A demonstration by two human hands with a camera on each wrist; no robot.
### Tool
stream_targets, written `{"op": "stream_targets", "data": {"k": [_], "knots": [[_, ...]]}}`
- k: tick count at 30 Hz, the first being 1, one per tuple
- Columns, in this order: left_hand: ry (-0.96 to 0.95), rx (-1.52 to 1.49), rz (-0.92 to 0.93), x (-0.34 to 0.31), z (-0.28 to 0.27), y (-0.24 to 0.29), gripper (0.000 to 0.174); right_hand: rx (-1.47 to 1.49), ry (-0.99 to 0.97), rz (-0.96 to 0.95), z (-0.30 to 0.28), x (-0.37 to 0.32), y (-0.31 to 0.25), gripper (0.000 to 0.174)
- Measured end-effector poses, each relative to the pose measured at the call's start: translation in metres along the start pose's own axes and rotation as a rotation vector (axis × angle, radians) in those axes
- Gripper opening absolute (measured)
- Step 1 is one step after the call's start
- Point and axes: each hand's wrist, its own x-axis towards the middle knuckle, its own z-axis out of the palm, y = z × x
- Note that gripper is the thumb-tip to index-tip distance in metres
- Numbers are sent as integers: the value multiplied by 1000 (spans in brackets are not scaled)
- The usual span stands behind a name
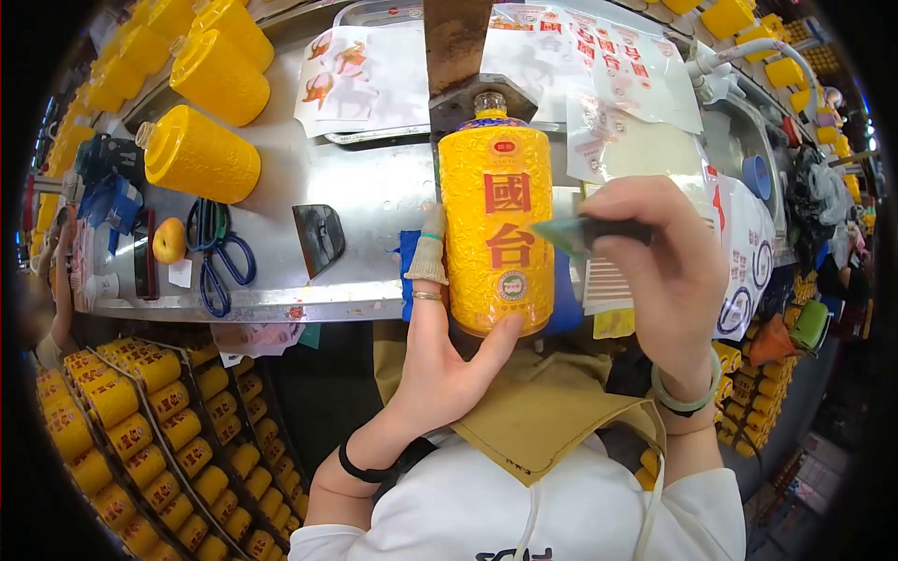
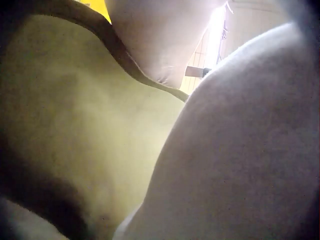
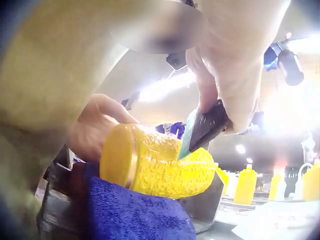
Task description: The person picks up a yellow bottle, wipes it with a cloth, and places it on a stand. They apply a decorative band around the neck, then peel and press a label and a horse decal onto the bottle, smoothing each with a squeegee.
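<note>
A yellow textured bottle [image 1: 468, 196] with red characters lies with its neck toward the top of the head view. My left hand [image 1: 447, 360] grips its lower left side, thumb on the base end, a knit sleeve on one finger. My right hand [image 1: 669, 266] pinches a dark-handled scraper [image 1: 599, 234] with a greenish blade, whose tip is over the characters. In the right wrist view the blade edge meets the surface of the bottle [image 3: 165, 165], and a blue cloth [image 3: 135, 212] lies below. The left wrist view shows mostly clothing.
Blue-handled scissors [image 1: 224, 257], a yellow fruit [image 1: 169, 240] and a dark plate [image 1: 319, 240] lie left on the metal table [image 1: 365, 178]. Yellow bottles [image 1: 201, 154] stand beyond. Decal sheets [image 1: 645, 84] are at upper right, with a grey metal block [image 1: 444, 114] by the bottle neck.
</note>
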Motion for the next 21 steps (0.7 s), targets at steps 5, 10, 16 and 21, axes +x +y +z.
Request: {"op": "stream_targets", "data": {"k": [5, 10, 16, 21], "knots": [[6, 8, -50, -3, 1, 0, 89, -351, -226, -316, 9, 17, -12, 41], [5, -9, -25, -2, 3, -2, 89, -503, -132, -389, 15, 21, -12, 38], [27, -23, -22, 0, 5, 2, 90, -255, -86, -209, 5, 2, -5, 27], [41, -28, -18, 3, 7, 4, 96, -80, 234, 104, 11, -31, 18, 24]]}}
